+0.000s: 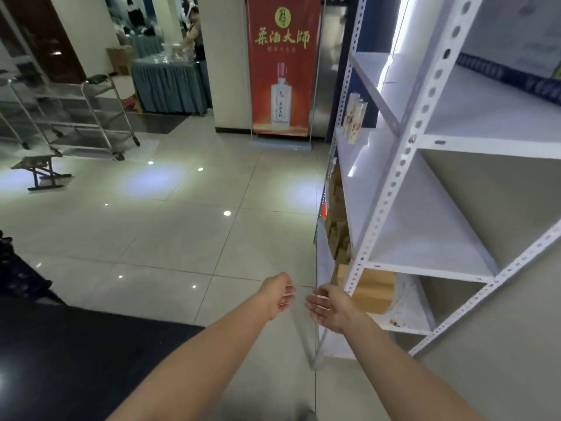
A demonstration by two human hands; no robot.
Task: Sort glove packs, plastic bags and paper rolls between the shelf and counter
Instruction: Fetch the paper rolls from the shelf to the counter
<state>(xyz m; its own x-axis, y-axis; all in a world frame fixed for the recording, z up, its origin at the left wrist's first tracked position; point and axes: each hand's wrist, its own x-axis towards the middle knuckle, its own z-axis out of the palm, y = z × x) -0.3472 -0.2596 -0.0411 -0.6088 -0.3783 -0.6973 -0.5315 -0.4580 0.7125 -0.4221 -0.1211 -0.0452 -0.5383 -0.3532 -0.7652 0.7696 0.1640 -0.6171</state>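
Curling inward, the fingers (pixel 288 294) of the left hand (pixel 277 294) pinch the top edge of a clear plastic bag (pixel 307 340), just left of the white shelf (pixel 391 189). The right hand (pixel 329 308) lies palm-up with loosely spread fingers against the bag's other edge, at the shelf's corner post; whether it pinches I cannot tell. The bag hangs between both hands above the tiled floor (pixel 170 238).

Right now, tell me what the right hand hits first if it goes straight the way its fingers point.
The right hand would likely meet the left hand, just across a narrow gap; depth is unclear.
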